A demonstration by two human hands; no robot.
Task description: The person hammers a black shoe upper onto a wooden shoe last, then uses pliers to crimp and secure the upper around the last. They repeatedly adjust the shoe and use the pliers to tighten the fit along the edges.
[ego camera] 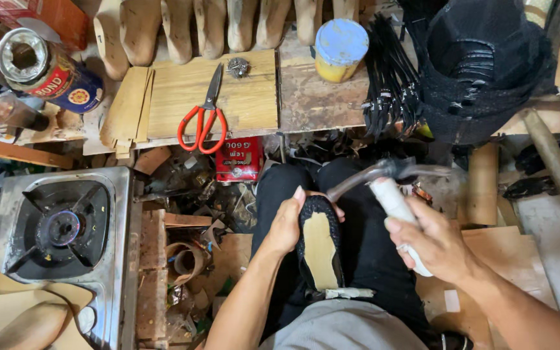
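Observation:
My left hand (288,223) grips a black shoe (319,243) held sole-up on my lap, its tan insole board facing me. My right hand (430,241) is closed on the white-wrapped handle of a hammer (391,194). The hammer's metal head is blurred and sits just above the toe end of the shoe. My legs in black trousers lie beneath the shoe.
Red-handled scissors (203,116) lie on a wooden board (241,97) ahead. A gas stove (66,227) stands at the left, a red tin (239,159) below the board. Wooden shoe lasts (209,26), a yellow blue-lidded tub (339,48) and black straps (390,84) line the back.

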